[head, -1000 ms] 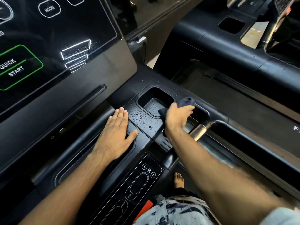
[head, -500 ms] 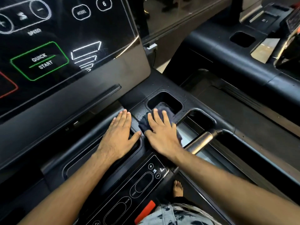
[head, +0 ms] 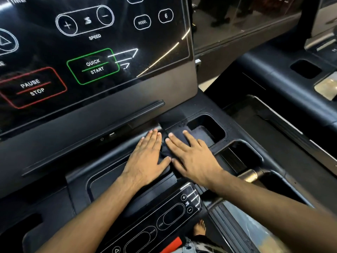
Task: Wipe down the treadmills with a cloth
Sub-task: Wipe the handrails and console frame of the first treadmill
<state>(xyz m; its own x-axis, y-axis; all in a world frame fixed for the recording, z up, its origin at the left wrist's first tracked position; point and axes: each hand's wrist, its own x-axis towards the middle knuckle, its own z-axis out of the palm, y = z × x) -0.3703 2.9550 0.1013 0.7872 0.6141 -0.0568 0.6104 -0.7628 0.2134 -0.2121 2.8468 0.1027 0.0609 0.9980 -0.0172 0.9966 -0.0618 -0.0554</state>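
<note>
I stand at a black treadmill console (head: 237, 132). My right hand (head: 193, 157) lies flat with straight fingers on a dark cloth (head: 202, 136), pressing it onto the ledge just left of the cup holder recess (head: 209, 126). Most of the cloth is hidden under the palm. My left hand (head: 145, 159) rests flat, fingers together, on the console ledge right beside it, thumb nearly touching the right hand. The touchscreen (head: 91, 52) with speed, quick start and pause/stop buttons rises behind both hands.
A second control strip (head: 164, 220) with speed buttons lies below my wrists. A metal handlebar (head: 249, 175) runs off to the right. Another treadmill (head: 282, 77) stands at the right. My bare foot (head: 199, 228) shows on the deck below.
My right hand went from gripping the cloth at the cup holder to pressing it flat, and slid it left across the ledge toward my left hand. The left hand stayed put.
</note>
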